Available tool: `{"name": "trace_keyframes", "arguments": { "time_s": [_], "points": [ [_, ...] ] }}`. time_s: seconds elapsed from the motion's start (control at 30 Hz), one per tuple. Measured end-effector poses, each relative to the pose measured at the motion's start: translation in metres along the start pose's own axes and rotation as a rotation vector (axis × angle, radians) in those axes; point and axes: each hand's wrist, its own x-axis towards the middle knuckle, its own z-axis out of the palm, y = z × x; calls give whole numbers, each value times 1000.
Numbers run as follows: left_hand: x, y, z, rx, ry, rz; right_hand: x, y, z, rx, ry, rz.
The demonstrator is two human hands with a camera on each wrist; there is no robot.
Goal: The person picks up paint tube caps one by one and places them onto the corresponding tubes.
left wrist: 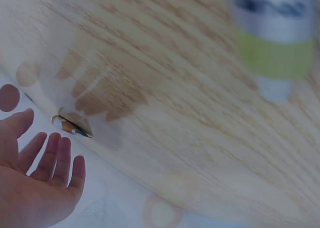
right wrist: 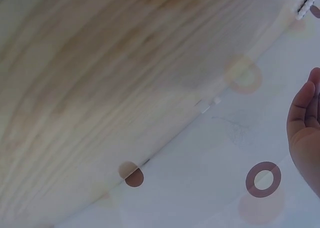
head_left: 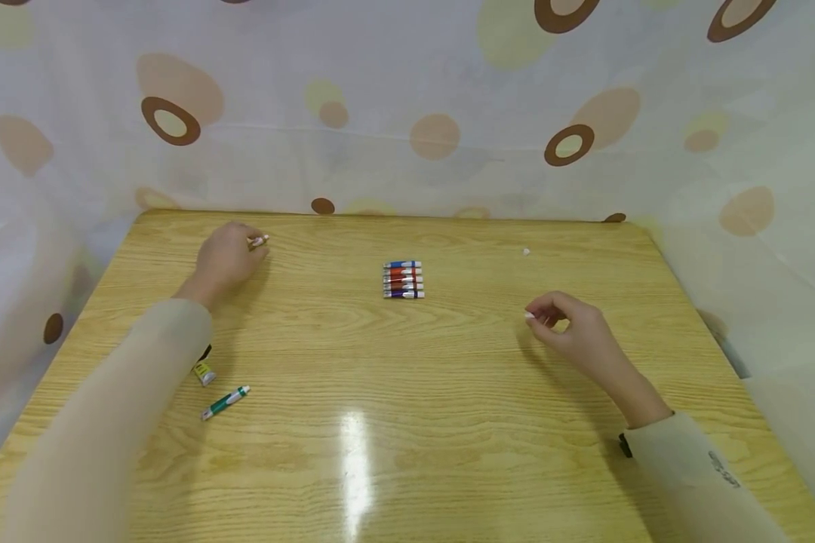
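In the head view my left hand (head_left: 229, 255) is at the far left of the table, its thumb and index finger on either side of a white-tipped pen (head_left: 259, 241). The left wrist view shows that hand (left wrist: 47, 183) with loosely spread fingers just short of a small orange-brown and white item (left wrist: 70, 125). My right hand (head_left: 577, 332) pinches a small white piece (head_left: 530, 315) between thumb and index finger above the table. Only part of the right hand (right wrist: 307, 128) enters the right wrist view, and the piece is out of sight there.
Several pens (head_left: 403, 280) lie in a neat row mid-table. A green pen (head_left: 226, 403) and a yellow-and-silver item (head_left: 204, 373), partly behind the left sleeve, lie nearer. Another small white piece (head_left: 526, 251) rests at the back right. A patterned curtain (head_left: 394, 113) borders the table.
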Motion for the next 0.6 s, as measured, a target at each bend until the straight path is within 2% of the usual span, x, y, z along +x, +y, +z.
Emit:
{"name": "trace_keyframes", "arguments": {
  "time_s": [0.17, 0.37, 0.6],
  "points": [
    [5, -3, 3, 17, -12, -17, 4, -1, 3, 7, -17, 11],
    [8, -7, 10, 5, 11, -17, 4, -1, 4, -4, -6, -23],
    [9, -9, 14, 29, -26, -20, 4, -2, 6, -3, -7, -28]
  ]
}}
